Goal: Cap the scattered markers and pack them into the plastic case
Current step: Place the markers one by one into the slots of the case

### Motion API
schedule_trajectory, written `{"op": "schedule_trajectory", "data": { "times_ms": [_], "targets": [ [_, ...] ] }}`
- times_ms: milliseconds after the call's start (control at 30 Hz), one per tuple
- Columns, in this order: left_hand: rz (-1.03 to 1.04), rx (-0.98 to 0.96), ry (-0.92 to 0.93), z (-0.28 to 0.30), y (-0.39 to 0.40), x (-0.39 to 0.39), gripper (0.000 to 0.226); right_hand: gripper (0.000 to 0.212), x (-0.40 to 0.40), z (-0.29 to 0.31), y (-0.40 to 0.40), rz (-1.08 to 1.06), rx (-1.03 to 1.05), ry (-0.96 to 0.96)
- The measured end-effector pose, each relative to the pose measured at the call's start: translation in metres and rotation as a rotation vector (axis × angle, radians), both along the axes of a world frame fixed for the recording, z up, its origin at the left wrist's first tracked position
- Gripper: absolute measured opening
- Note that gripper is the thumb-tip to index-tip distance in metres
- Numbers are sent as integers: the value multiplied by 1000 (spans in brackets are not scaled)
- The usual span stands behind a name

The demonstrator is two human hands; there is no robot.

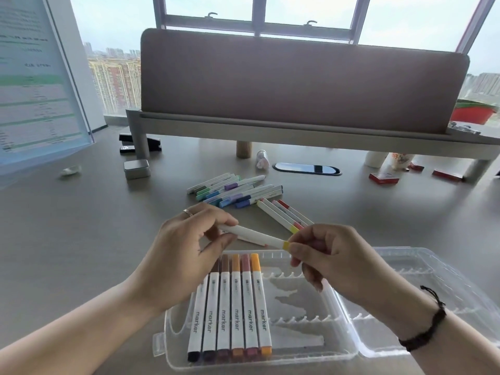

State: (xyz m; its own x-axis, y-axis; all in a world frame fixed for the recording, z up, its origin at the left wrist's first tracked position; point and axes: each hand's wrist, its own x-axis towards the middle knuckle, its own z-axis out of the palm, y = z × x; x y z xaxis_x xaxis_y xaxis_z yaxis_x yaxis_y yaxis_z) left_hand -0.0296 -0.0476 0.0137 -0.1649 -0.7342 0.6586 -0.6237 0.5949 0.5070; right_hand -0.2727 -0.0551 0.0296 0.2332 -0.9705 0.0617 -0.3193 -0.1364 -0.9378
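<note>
Yellow-banded white marker lay crosswise between my hands, left hand pinching one end, right hand pinching the other, above the clear plastic case.

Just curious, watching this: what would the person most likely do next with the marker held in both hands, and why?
Probably lay the yellow-banded marker into the plastic case, beside the six markers already slotted at its left. Left hand and right hand hold its ends above the case, and the neighbouring slots lie free.
</note>
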Motion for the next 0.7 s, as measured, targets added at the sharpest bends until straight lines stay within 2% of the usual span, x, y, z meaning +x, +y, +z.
{"op": "schedule_trajectory", "data": {
  "times_ms": [100, 233, 333, 433, 700],
  "targets": [
    [-26, 58, -48, -1, 2, 2, 22, 7, 1, 7, 1, -38, 86, -265],
    [-85, 120, -143, -1, 5, 0, 26, 23, 1, 11, 5, 15, 256, -532],
    [-131, 108, -227, 2, 7, -6, 23, 20, 6, 7, 8, 43, 288, -547],
    [-167, 99, -246, 4, 11, -9, 20, 27, 12, 2, 10, 58, 297, -531],
    [-231, 108, -290, -2, 11, -9, 32, 46, 16, 3, 12, 18, 247, -420]
  ]
}}
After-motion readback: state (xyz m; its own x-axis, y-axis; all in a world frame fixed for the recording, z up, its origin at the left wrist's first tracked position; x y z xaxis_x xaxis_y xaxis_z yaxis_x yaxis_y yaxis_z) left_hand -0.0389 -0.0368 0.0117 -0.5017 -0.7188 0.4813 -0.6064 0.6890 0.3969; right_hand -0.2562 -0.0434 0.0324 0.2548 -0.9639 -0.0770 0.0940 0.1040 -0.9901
